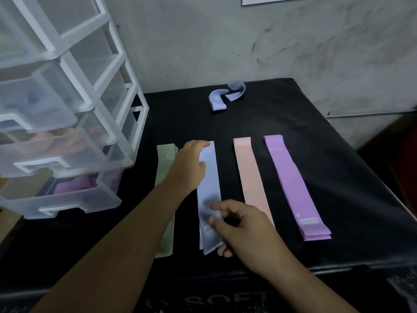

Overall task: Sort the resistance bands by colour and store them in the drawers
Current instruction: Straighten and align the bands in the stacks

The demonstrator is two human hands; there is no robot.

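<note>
- Far left: the drawer unit (67,109) is frosted see-through plastic with several drawers pulled out. I can make out purple in the bottom one, something pinkish above it and bluish above that, so storing looks partly done.
- Green stack (165,175): flat strips lying straight on the black worktop (316,123), nobody touching them.
- Blue stack (208,190) is the one in play. The left hand (191,166) pinches its far end, fingers over the top edge and thumb on the face. The right hand (239,224) grips the near end, fingers on top, thumb tucked under the lifted corner.
- My read: the blues are being gathered for the bluish drawer. The next move needs both ends lifted or folded together — the bands look thin and floppy, so the layers could slide apart.
- At the back, a loose blue band (225,96) sits curled up and probably wants collecting too.
- Pink stack (250,177) and purple stack (293,184) lie flat and apart from each other. The purple one shows several layers at its near end.
</note>
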